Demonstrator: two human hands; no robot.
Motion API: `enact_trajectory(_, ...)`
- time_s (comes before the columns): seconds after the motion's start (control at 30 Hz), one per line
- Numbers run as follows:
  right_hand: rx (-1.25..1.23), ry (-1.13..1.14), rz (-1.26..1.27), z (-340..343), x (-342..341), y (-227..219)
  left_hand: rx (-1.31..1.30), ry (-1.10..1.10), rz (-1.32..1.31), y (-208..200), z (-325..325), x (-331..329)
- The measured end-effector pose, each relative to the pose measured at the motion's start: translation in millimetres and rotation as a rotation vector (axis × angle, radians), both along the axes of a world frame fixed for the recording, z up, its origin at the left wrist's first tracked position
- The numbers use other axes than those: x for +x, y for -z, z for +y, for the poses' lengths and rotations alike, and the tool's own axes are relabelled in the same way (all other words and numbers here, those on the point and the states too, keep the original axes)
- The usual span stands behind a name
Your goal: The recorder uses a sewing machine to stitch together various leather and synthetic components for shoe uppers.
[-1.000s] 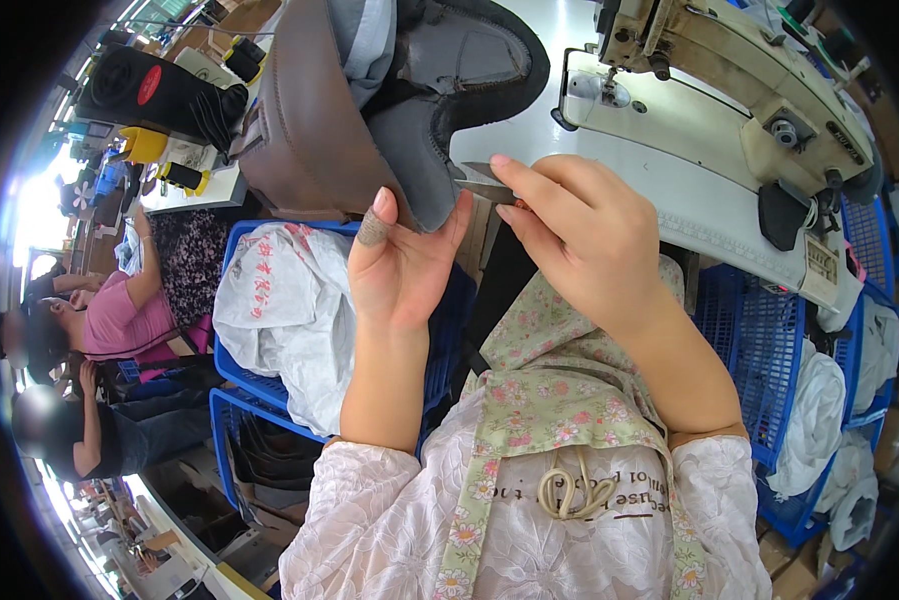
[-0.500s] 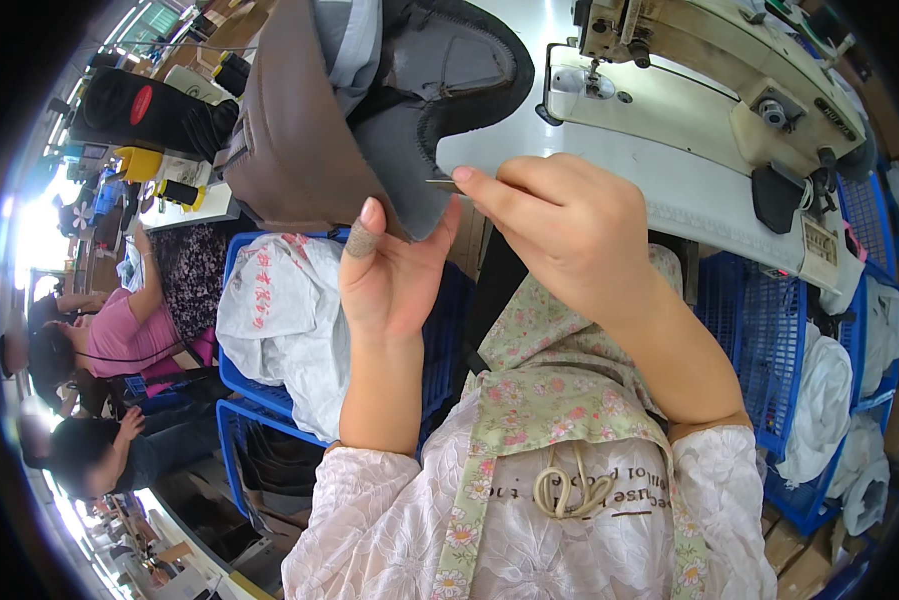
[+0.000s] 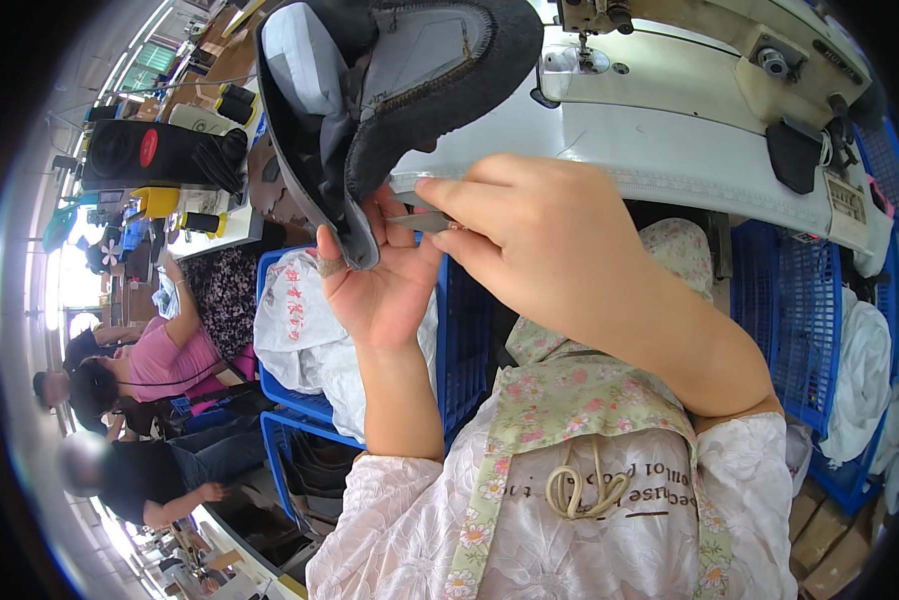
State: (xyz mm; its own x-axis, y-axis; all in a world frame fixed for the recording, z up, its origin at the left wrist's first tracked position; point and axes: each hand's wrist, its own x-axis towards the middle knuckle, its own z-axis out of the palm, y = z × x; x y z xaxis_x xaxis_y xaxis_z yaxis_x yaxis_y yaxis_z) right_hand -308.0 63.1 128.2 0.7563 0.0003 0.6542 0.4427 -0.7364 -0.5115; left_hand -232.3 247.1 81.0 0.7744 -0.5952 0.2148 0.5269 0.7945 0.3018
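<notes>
A dark boot upper (image 3: 489, 90) with grey lining and a rough stitched lower edge hangs in front of me, its opening turned toward me. My left hand (image 3: 384, 300) pinches the boot's top edge between thumb and fingers; a tan wrap circles the thumb. Closed around small metal thread snips (image 3: 424, 222), my right hand (image 3: 539, 215) holds their blades beside the left fingertips, close to the boot edge. Whether the blades touch the material I cannot tell.
A sewing machine (image 3: 689, 75) stands on the white table (image 3: 659, 165) at the far right. Blue crates (image 3: 464, 350) flank me, with white bags (image 3: 304, 330) in them. Yellow-and-black thread spools (image 3: 204, 222) sit at the left. Co-workers (image 3: 174, 360) are beyond.
The boot upper has turned so its inside faces me, and its brown outer side has swung out of sight. My right hand has shifted slightly left and lower; more of the snips shows.
</notes>
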Motion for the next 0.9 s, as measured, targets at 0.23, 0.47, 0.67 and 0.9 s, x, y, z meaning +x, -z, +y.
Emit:
enact_trajectory(0.23, 0.067, -0.040, 0.023, 4, 8, 1, 0.003, 0.056, -0.182, 3, -5, 3)
enact_trajectory(0.47, -0.046, -0.056, 0.120, -12, -3, -4, 0.100, 0.001, -0.219, 14, 3, 3)
enact_trajectory(0.67, -0.037, -0.185, 0.368, -40, -24, -6, 0.038, -0.013, -0.216, 30, 17, 6)
enact_trajectory(0.9, 0.237, -0.342, 0.469, -50, -31, -10, 0.111, -0.028, -0.266, 37, 35, 7)
